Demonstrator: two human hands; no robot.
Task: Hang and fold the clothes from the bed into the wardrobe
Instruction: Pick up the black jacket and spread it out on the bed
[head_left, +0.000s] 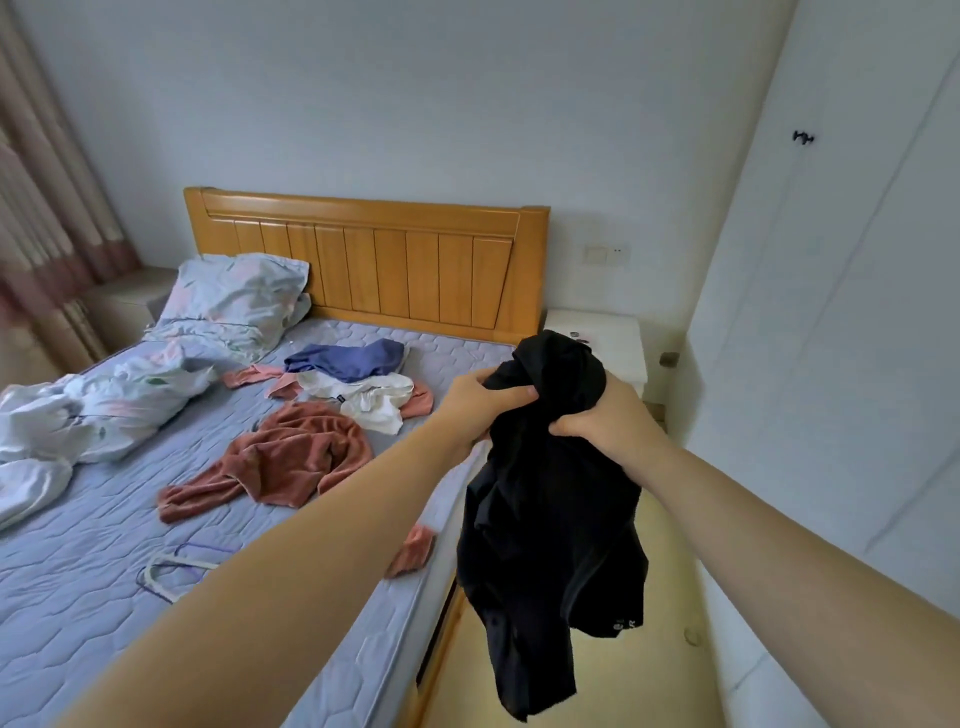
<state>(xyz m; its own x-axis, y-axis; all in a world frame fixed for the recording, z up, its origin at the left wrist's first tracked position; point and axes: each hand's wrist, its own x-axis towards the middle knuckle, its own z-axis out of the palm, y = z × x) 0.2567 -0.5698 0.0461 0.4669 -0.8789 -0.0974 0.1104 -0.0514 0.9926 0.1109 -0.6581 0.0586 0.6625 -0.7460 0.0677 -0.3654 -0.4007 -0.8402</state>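
Gripping black garment (550, 519) with left hand (478, 405) and right hand (608, 421) | bed (104, 571) holds loose clothes (358, 384) | wardrobe (857, 312) doors closed

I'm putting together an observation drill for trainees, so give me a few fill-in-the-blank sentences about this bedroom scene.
1. The hanging garment, gripped by the left hand and the right hand, is ____ in colour.
2. On the bed, the white garment lies under a ____ one.
3. The doors of the wardrobe are ____.

Missing words: black; blue; closed.
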